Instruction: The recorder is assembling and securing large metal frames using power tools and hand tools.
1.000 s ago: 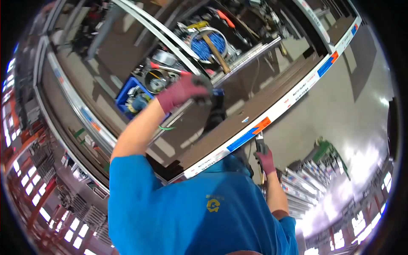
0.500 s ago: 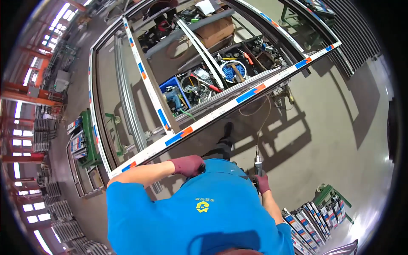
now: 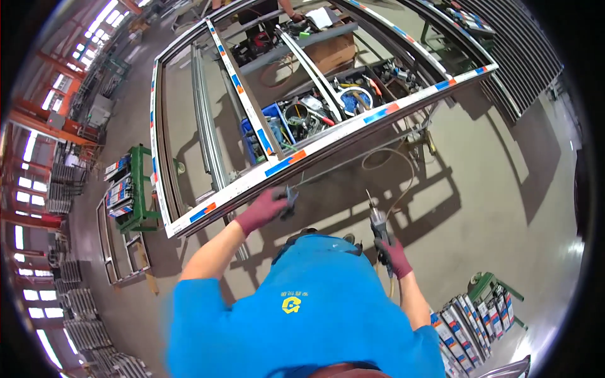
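Observation:
My left hand (image 3: 265, 209), in a maroon glove with dark fingertips, is out in front of my waist beside the near rail of a large window frame (image 3: 328, 150). Its fingers are closed around something small and bluish-grey, too small to name. In my right hand (image 3: 393, 254), gloved alike, is an air screwdriver (image 3: 379, 222), its long thin bit pointing away from me. A thin air hose (image 3: 413, 179) loops across the floor near it. White, blue and orange protective tape covers the frame's rails.
Beneath the frame lie a blue bin (image 3: 280, 120), a white bucket of blue screws (image 3: 354, 101) and loose tools. A co-worker's hand (image 3: 296, 16) shows at the far side. Green carts with profiles stand left (image 3: 140, 189) and lower right (image 3: 484, 291).
My left hand has moved from my waist out toward the frame's near rail. My right hand has brought the screwdriver slightly forward. A co-worker has come into view at the far side.

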`<move>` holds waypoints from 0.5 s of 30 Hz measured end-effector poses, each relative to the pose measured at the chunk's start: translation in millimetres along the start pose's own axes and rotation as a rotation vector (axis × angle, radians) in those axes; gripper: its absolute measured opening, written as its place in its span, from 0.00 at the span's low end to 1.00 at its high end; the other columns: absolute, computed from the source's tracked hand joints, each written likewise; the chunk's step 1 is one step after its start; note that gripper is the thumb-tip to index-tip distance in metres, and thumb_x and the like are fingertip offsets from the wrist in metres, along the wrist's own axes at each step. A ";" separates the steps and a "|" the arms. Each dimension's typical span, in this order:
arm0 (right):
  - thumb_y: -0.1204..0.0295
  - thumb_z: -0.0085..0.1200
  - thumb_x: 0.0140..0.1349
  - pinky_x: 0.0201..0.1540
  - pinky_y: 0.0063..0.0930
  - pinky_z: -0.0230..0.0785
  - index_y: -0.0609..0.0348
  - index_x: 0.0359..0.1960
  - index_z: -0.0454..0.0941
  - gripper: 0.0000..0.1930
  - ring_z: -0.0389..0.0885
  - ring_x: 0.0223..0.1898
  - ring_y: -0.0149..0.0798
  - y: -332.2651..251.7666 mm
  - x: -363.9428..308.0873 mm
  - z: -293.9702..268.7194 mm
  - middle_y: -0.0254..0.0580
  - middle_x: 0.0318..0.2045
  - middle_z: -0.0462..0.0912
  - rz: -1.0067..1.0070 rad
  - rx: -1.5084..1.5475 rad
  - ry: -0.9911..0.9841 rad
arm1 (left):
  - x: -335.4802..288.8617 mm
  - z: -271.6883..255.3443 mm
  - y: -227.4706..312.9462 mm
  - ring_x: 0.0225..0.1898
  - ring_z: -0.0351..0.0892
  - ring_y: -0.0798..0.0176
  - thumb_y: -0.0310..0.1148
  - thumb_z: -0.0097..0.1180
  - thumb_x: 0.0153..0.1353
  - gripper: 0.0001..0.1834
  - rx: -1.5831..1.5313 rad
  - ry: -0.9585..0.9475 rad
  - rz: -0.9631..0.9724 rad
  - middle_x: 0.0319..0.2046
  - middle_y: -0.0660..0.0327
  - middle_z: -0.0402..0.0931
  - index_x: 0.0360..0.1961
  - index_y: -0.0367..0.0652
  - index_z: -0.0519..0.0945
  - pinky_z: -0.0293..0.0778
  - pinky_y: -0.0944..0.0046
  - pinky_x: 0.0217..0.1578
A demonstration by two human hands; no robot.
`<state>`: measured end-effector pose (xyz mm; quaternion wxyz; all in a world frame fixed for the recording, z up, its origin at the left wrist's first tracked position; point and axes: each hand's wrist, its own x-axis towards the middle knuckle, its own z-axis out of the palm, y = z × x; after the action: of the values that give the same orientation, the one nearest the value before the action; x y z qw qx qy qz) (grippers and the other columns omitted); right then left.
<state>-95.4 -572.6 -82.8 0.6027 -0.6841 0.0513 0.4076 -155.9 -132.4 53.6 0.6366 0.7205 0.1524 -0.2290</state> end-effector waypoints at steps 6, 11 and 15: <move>0.51 0.62 0.66 0.38 0.27 0.73 0.60 0.59 0.76 0.29 0.78 0.35 0.29 -102.4 -29.2 88.3 0.36 0.38 0.81 -0.330 -0.138 -0.195 | 47.2 38.6 -14.5 0.51 0.84 0.57 0.39 0.59 0.72 0.14 -0.945 0.072 0.362 0.48 0.58 0.84 0.52 0.43 0.81 0.80 0.51 0.55; 0.58 0.63 0.64 0.53 0.32 0.70 0.60 0.60 0.77 0.26 0.77 0.46 0.33 -105.9 -40.2 142.1 0.41 0.43 0.81 -0.313 -0.145 -0.180 | 28.3 18.9 -35.5 0.49 0.85 0.57 0.38 0.58 0.74 0.11 -1.104 0.172 0.369 0.44 0.56 0.85 0.49 0.42 0.82 0.82 0.55 0.49; 0.58 0.64 0.63 0.53 0.33 0.72 0.58 0.59 0.77 0.27 0.79 0.47 0.35 -97.7 -48.1 174.7 0.44 0.44 0.83 -0.319 -0.264 -0.224 | 6.0 -0.1 -68.8 0.52 0.84 0.58 0.39 0.56 0.75 0.11 -1.108 0.048 0.374 0.47 0.58 0.83 0.49 0.45 0.81 0.85 0.57 0.48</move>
<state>-159.1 -415.3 33.8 0.5668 -0.7069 -0.1782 0.3837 -185.9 -122.9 -7.9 0.9444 0.2998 0.1340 0.0175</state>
